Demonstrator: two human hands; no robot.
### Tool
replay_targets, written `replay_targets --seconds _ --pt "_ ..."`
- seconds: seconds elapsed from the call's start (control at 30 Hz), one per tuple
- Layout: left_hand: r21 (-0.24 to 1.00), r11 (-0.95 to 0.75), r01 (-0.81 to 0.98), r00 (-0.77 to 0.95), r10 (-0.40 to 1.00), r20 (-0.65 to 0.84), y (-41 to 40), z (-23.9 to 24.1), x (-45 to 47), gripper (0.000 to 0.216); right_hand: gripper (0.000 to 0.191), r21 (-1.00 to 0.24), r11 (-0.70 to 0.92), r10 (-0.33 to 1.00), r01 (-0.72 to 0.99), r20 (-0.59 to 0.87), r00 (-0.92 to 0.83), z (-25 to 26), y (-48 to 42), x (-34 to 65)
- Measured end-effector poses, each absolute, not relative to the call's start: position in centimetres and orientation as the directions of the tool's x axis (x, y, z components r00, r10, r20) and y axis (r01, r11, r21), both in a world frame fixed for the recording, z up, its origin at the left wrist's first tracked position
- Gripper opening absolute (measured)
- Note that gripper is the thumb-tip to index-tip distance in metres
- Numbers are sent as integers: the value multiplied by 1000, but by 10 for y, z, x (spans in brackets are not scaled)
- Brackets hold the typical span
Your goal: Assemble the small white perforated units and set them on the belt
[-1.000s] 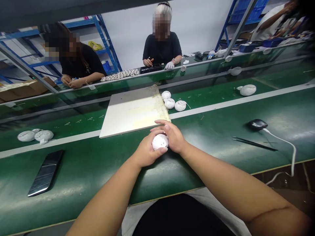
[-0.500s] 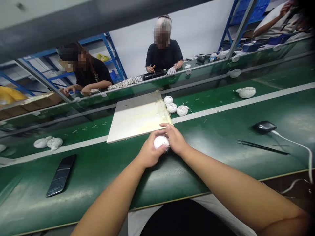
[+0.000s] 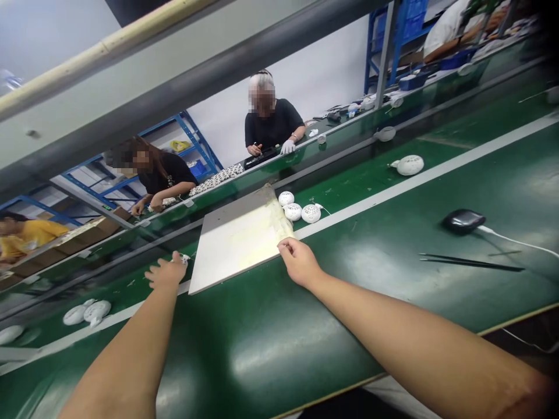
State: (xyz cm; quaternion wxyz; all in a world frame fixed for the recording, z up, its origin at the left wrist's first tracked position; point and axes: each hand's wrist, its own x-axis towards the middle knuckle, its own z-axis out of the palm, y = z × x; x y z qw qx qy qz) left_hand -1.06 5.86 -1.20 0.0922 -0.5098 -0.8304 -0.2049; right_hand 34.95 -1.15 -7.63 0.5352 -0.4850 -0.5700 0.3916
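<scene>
My left hand (image 3: 167,273) reaches over the green belt, just left of the pale board (image 3: 236,241), with its fingers spread. A small part of a white thing (image 3: 185,258) shows by its thumb; the rest is hidden behind the hand. My right hand (image 3: 300,263) is closed, fingertips pressed together at the board's front right corner. Whether anything is between those fingertips cannot be seen. Beyond it, three white round perforated pieces (image 3: 293,212) sit against the board's right edge.
More white round pieces (image 3: 96,312) lie at the left, and another piece (image 3: 410,165) at the right. A black mouse-like device (image 3: 463,221) with a white cable and black tweezers (image 3: 471,262) lie right. People sit across the line; a metal beam (image 3: 183,87) crosses overhead.
My hands have parted from around the white round piece. The left has swung out left and spread its fingers; the right stays near the board, now closed. The view has tilted and shifted.
</scene>
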Motion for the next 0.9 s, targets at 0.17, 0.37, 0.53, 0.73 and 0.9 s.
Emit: replay_targets --seconds 0.17,0.37,0.53,0.73,0.9 --pt "41 -164 986 133 901 414 103 -24 106 62 22 -971 197 977 135 206 55 -79 -9 348" --pt "105 -652 751 626 753 202 133 -35 274 69 21 -979 176 979 102 185 84 -81 -8 350" --pt "187 -589 787 545 804 239 145 -23 288 56 19 -979 174 975 104 186 121 -82 -6 354" --pt "810 -326 487 202 945 259 76 4 224 51 36 -898 377 857 227 431 283 -75 -10 357" --pt "957 -87 278 60 996 74 -13 -22 192 57 54 -928 367 928 60 361 -94 -66 -24 356"
